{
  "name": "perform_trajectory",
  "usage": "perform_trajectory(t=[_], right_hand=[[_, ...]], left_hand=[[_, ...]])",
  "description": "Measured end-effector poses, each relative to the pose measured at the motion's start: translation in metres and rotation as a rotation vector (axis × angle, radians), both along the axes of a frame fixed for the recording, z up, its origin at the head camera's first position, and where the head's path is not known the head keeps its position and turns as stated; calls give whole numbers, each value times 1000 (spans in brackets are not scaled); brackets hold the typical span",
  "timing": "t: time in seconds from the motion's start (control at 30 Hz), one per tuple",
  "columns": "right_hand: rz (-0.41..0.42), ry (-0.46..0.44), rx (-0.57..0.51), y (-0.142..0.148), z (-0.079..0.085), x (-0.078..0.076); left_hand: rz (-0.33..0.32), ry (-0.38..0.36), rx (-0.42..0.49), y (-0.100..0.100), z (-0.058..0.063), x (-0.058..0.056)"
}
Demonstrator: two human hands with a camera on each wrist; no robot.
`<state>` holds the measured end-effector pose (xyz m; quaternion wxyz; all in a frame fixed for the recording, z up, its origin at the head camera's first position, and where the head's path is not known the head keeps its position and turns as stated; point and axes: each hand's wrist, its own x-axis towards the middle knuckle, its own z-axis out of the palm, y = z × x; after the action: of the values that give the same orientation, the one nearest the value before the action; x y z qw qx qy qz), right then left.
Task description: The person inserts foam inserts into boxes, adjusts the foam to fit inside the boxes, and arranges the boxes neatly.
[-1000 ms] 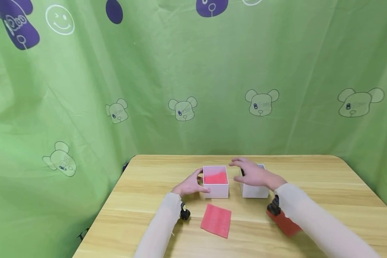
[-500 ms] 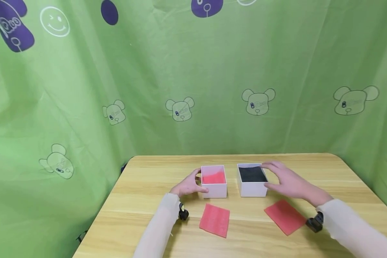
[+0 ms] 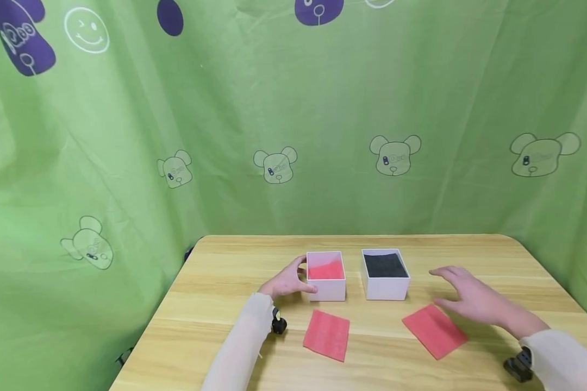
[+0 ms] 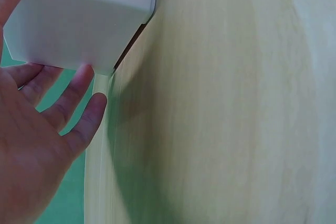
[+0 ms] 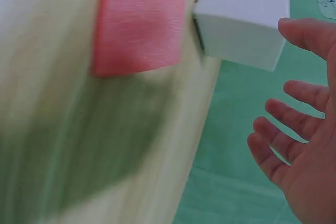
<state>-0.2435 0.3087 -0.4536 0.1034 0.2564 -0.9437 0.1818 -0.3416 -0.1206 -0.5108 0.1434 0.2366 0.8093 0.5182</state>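
The left hand (image 3: 287, 279) pinches the white box (image 3: 329, 290) at its right, mouth upward (its long axis is hard to tell); the right hand (image 3: 472, 297), fingers parted, hangs beside a red sheet (image 3: 434, 332); a dark-lined box (image 3: 387, 289), also mouth-up, stands between the hands.

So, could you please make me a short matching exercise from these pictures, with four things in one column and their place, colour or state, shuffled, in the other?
Column one
1. Left hand
2. Right hand
3. Black sheet
4. Curtain

Column two
A. Holding nothing, with its fingers apart
B. Gripping the box that has a red sheet inside
C. Green, printed with bear heads
D. Inside the other box

Right pairs: 1-B, 2-A, 3-D, 4-C.
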Motion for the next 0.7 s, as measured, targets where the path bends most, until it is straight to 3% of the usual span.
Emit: perform_trajectory(t=[0.17, 0.4, 0.7], right_hand=[[-49, -64, 34, 5, -14, 5], [-81, -77, 129, 5, -36, 14], [-94, -138, 173, 1, -49, 25]], left_hand=[[7, -12, -5, 0, 3, 1], [2, -7, 5, 1, 3, 2], [-3, -6, 21, 1, 0, 1]])
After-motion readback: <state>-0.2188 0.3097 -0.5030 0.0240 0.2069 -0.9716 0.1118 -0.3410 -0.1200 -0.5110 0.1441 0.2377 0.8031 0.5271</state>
